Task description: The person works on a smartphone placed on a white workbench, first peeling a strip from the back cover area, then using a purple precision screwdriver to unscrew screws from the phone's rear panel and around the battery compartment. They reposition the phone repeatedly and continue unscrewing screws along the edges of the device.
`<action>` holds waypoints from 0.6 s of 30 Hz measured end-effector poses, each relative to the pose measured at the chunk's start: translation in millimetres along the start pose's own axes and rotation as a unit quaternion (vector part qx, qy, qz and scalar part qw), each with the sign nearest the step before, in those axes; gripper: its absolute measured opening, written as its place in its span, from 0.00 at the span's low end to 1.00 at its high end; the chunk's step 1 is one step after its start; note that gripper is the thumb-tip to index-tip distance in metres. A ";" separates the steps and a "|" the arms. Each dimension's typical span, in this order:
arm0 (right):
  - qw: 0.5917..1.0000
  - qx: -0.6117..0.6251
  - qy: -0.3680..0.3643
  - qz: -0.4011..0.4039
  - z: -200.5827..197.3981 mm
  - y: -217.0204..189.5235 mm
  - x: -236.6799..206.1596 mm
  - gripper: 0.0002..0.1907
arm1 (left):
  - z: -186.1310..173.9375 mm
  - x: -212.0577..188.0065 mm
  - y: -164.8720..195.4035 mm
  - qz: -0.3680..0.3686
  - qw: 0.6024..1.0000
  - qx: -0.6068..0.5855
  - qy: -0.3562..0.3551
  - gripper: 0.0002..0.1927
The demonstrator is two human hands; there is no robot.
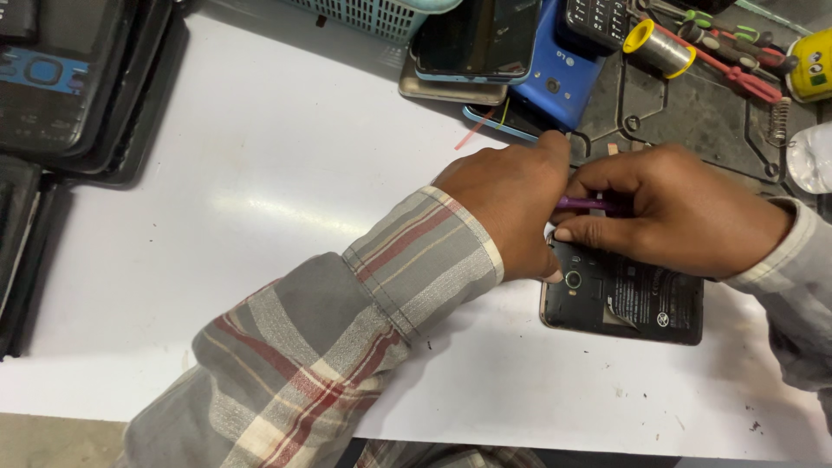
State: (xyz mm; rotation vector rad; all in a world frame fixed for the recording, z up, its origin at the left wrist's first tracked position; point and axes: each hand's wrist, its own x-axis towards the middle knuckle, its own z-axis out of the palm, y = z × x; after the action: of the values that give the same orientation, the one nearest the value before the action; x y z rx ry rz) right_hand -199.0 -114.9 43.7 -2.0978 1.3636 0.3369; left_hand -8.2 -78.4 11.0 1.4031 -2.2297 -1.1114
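My left hand (511, 204) rests curled over the top end of an opened black phone (622, 299) that lies flat on the white tabletop (260, 217), its back cover off so the battery and the small round camera lens show. The heel of that hand presses at the phone's upper left corner, and I cannot tell whether its grip is closed on anything, since the fingers are tucked out of sight. My right hand (685, 212) sits just beside it, touching it, with thumb and fingers pinched together on a thin purple tool (582, 204) that lies nearly level above the phone's top edge; the tip is hidden between my two hands. Both wrists wear grey plaid sleeves with red stripes. Beyond my hands, at the far edge of the tabletop, a pile of other phones (485, 52) lies stacked, one of them blue, near a pale green basket (373, 13). To the right of those lie a spool of solder wire (659, 48) with yellow ends and red-handled tools (737, 74) on a dark work mat (693, 121). Dark flat cases (78, 87) are stacked at the left.
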 end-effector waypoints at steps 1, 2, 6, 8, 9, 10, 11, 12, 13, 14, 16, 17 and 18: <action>1.000 0.007 0.004 -0.009 0.3 -0.3 -0.1 0.15 | -0.1 -0.2 -0.2 -0.001 1.000 -0.001 -0.002 0.38; 1.000 -0.002 0.003 -0.003 0.3 -0.2 -0.3 0.16 | -0.2 -0.6 -0.4 -0.002 1.000 -0.002 -0.005 0.38; 1.000 -0.012 0.007 0.024 0.1 4.4 -3.2 0.15 | 0.3 -1.8 -1.4 0.001 1.000 -0.005 0.003 0.38; 0.999 0.013 0.039 -0.018 1.5 9.6 -7.4 0.14 | 0.8 -1.0 -1.8 0.000 1.000 -0.005 0.001 0.39; 0.995 0.033 0.070 -0.067 1.7 13.2 -11.1 0.13 | 1.2 -0.5 -2.2 0.000 1.000 -0.006 0.001 0.40; 0.987 0.054 0.101 -0.116 2.4 17.2 -15.4 0.13 | 1.6 -0.1 -2.8 0.009 1.000 0.004 0.006 0.40; 0.980 0.069 0.147 -0.116 5.0 21.3 -21.0 0.13 | 2.2 0.2 -3.5 0.018 1.000 0.013 0.011 0.40; 0.971 0.084 0.194 -0.116 9.3 25.3 -28.0 0.14 | 2.8 0.5 -4.4 0.026 0.999 0.023 0.016 0.40; 0.959 0.099 0.239 -0.116 13.8 29.3 -34.7 0.14 | 3.1 0.3 -6.4 0.028 0.999 0.013 0.013 0.36; 0.945 0.100 0.282 -0.132 17.8 33.3 -41.6 0.14 | 3.0 -0.4 -8.9 0.029 1.000 0.003 0.009 0.33; 0.915 0.110 0.362 -0.138 24.6 40.6 -54.1 0.16 | 2.9 -0.1 -13.0 0.043 0.999 -0.012 0.000 0.27; 0.900 0.119 0.399 -0.130 27.3 43.1 -59.1 0.18 | 2.3 0.7 -14.9 0.055 0.998 -0.016 -0.004 0.25; 0.887 0.139 0.430 -0.099 30.6 44.5 -61.2 0.19 | 1.6 1.4 -16.8 0.066 0.998 -0.019 -0.009 0.23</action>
State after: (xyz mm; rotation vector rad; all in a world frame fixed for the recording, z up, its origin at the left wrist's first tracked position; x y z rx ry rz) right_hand -262.1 -63.8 35.6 -2.1743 1.4949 -0.9334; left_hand 0.9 -82.8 -2.6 1.2161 -2.2662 -1.1195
